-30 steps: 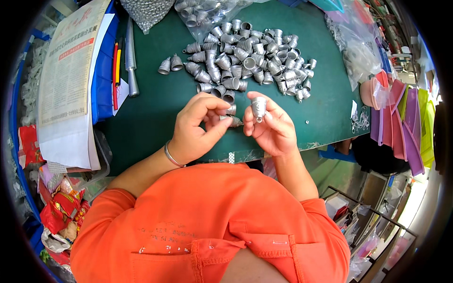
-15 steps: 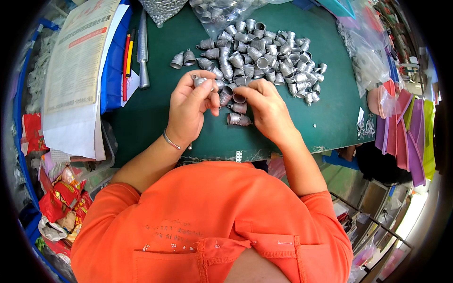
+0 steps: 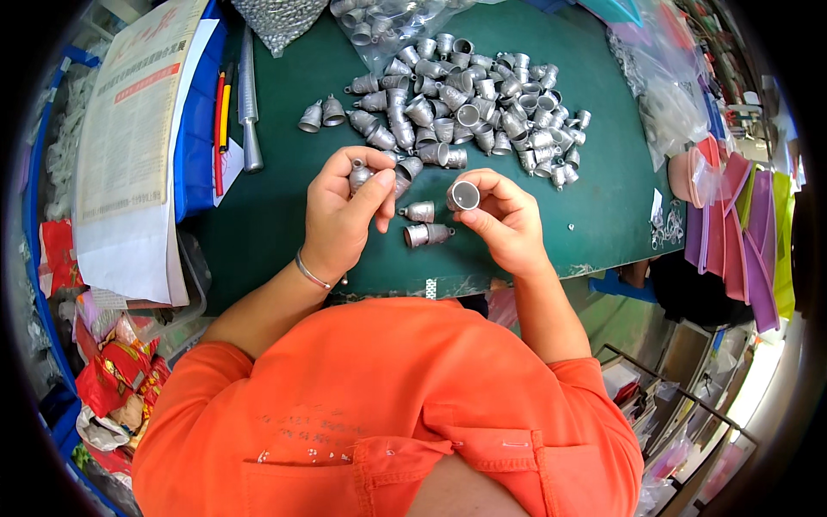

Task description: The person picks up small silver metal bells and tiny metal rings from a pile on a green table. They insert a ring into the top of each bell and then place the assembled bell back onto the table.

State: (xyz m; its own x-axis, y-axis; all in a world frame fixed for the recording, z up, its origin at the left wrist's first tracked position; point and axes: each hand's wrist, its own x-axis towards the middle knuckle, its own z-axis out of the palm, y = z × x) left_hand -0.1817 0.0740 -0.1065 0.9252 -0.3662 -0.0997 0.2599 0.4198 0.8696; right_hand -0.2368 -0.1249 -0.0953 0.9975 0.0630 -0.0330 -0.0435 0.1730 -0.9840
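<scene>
My left hand (image 3: 338,215), a metal bangle on its wrist, is closed on a small grey metal bell (image 3: 359,176) with a loop on top, held between thumb and fingers. In the fingertips of my right hand (image 3: 506,226) is another bell (image 3: 464,196), its hollow mouth turned up toward me. Between the hands, a small bell (image 3: 419,212) and what looks like two nested bells (image 3: 428,234) lie on their sides. Beyond them spreads a heap of similar bells (image 3: 469,114); some by my left fingers are partly hidden. Two bells (image 3: 333,111) stand apart at the heap's left.
The green table (image 3: 594,220) has a worn front edge. On its left are a tapered metal rod (image 3: 249,108), pens (image 3: 226,112), a blue bin (image 3: 196,138) and a newspaper (image 3: 129,112). Clear bags (image 3: 375,30) lie at the back. Small metal hooks (image 3: 668,226) sit at the right.
My right hand has drawn back and right from the heap's near edge, now holding a bell with its mouth showing. My left hand keeps its bell. The view has shifted slightly.
</scene>
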